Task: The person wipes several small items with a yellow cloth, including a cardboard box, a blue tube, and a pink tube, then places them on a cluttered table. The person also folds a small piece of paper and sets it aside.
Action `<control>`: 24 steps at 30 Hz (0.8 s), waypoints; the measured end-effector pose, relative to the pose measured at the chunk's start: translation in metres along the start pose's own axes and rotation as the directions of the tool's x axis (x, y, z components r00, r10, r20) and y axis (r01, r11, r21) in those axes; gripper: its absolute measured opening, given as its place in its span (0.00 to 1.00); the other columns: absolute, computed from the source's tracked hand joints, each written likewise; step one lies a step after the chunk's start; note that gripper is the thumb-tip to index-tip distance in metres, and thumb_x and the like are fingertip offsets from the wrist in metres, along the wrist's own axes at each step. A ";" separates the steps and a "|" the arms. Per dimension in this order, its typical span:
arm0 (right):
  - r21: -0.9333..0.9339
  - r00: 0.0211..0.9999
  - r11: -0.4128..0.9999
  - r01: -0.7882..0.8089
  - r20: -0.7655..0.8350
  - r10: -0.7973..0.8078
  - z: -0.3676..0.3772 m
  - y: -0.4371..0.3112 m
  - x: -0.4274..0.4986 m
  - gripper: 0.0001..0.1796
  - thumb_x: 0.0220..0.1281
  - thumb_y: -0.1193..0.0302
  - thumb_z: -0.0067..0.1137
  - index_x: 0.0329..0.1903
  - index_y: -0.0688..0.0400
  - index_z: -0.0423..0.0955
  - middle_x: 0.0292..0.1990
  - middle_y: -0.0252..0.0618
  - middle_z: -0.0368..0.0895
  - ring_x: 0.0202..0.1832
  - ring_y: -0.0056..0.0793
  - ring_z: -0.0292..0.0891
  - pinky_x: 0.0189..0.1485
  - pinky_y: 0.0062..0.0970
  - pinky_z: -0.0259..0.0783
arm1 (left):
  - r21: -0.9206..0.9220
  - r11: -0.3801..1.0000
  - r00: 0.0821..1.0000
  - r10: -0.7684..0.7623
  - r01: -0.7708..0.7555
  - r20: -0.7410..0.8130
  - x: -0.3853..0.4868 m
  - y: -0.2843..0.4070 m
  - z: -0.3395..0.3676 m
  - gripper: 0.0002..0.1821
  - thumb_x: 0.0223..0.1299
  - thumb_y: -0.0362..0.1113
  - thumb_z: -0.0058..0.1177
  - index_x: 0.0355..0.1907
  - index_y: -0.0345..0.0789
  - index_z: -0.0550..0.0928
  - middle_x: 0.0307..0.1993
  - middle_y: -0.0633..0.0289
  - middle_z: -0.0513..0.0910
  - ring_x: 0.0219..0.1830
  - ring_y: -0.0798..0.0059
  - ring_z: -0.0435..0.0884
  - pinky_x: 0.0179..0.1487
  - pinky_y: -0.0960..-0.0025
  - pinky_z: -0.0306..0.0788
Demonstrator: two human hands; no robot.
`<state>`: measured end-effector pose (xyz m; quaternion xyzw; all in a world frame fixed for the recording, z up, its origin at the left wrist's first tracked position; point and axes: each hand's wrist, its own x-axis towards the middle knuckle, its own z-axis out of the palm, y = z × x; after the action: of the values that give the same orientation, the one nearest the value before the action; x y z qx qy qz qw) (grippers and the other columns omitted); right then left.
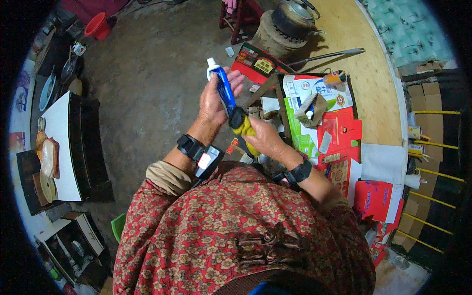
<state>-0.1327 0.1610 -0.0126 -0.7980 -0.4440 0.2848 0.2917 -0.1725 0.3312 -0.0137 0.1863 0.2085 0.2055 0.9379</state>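
Note:
In my left hand (215, 97) lies a blue tube with a white cap (225, 90), cap end up and away from me, thumb resting on it near the cap. My right hand (267, 138) is closed around a yellow cloth with a dark part (244, 127). The dark part touches the lower end of the tube. To the right, a small open cardboard box (313, 110) with a white-capped item in it stands on a low table covered with flattened printed cartons (337, 129). An orange cup-like container (333, 78) lies at the table's far edge.
A blackened kettle (295, 18) sits on a round stove (274, 35) ahead right, near metal tongs (332, 55). A red printed carton (260, 64) is on the floor before it. A red bucket (98, 26) stands far left. A white-topped table (68, 155) is at left.

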 end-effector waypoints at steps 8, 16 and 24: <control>0.388 0.852 0.921 -0.025 -0.474 0.223 -0.044 0.026 -0.004 0.14 0.57 0.69 0.54 0.44 0.62 0.71 0.35 0.37 0.79 0.37 0.24 0.73 0.42 0.27 0.69 | 0.212 0.969 0.987 -0.143 0.124 0.078 -0.004 -0.003 0.000 0.25 0.68 0.50 0.34 0.57 0.32 0.65 0.50 0.51 0.75 0.49 0.64 0.77 0.48 0.70 0.73; 0.086 0.874 0.994 0.059 -0.486 -0.010 -0.034 -0.031 0.053 0.18 0.53 0.68 0.58 0.45 0.61 0.69 0.35 0.49 0.78 0.39 0.46 0.76 0.41 0.35 0.70 | 0.135 0.983 0.991 -0.118 0.127 -0.069 -0.016 -0.029 0.031 0.25 0.66 0.55 0.35 0.51 0.36 0.72 0.46 0.62 0.76 0.46 0.73 0.74 0.52 0.67 0.67; 0.176 0.997 0.984 -0.001 -0.078 0.015 0.013 0.002 0.016 0.17 0.54 0.69 0.55 0.47 0.61 0.69 0.34 0.49 0.78 0.39 0.48 0.75 0.41 0.35 0.70 | 0.072 0.997 0.997 -0.014 0.020 -0.071 0.002 -0.002 -0.009 0.27 0.67 0.56 0.29 0.51 0.34 0.70 0.43 0.54 0.78 0.42 0.66 0.79 0.44 0.69 0.74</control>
<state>-0.1337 0.1766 -0.0253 -0.7816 -0.4020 0.2924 0.3769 -0.1747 0.3328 -0.0228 0.2114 0.2503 0.1961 0.9242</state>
